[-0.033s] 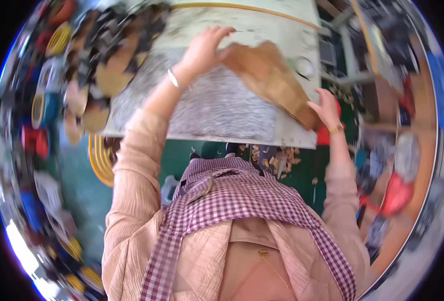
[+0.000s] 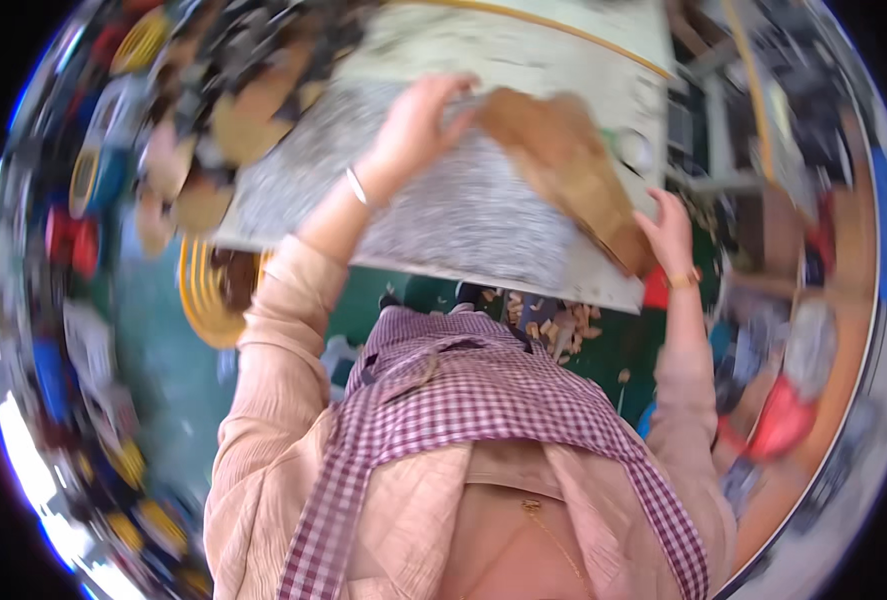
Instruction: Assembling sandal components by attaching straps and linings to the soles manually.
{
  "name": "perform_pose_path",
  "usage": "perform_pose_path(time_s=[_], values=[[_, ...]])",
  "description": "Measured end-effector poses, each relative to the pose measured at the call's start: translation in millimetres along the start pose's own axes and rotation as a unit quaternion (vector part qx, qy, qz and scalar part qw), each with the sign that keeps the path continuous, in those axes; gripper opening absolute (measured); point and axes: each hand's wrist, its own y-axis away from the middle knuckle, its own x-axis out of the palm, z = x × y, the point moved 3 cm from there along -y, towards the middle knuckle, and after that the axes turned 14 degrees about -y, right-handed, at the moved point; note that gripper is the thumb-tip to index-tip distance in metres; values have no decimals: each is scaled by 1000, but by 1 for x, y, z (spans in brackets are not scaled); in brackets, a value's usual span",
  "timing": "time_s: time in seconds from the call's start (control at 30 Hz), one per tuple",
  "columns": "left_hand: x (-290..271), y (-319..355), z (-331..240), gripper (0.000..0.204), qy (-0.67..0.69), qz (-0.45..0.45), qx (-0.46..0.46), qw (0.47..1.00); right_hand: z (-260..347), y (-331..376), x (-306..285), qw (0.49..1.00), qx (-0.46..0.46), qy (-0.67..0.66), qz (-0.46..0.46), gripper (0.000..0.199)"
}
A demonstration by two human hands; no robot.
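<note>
Compared with the earlier frame, taken at the same instant, nothing has changed: both hands and the brown piece occupy the same positions.

Far left, blurred flat pieces in tan and dark tones lie scattered beside a grey speckled work board. Below them, a yellow ribbed ring sits on the green floor.

The left hand, with a thin bangle at the wrist, reaches up over the board. Its fingers are spread and slightly bent, and the fingertips touch the upper left end of a brown leather-like piece. Blur prevents telling whether they pinch it or only press on it.

The brown piece lies diagonally across the board's right part, running from upper left to lower right.

The right hand, with a gold bracelet, is at the board's right edge, fingers extended upward against the lower right end of the piece; a closed grasp cannot be confirmed.

Below the board, small tan scraps lie on the floor.
</note>
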Motion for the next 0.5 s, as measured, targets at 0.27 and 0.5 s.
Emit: perform_pose_path(time_s=[0.27, 0.5], values=[[113, 450, -113, 13, 17, 163, -467, 869, 166, 6, 113, 883, -290, 67, 362, 46], [166, 835, -100, 45, -104, 440, -727, 517, 231, 19, 328, 728, -470, 131, 482, 59]])
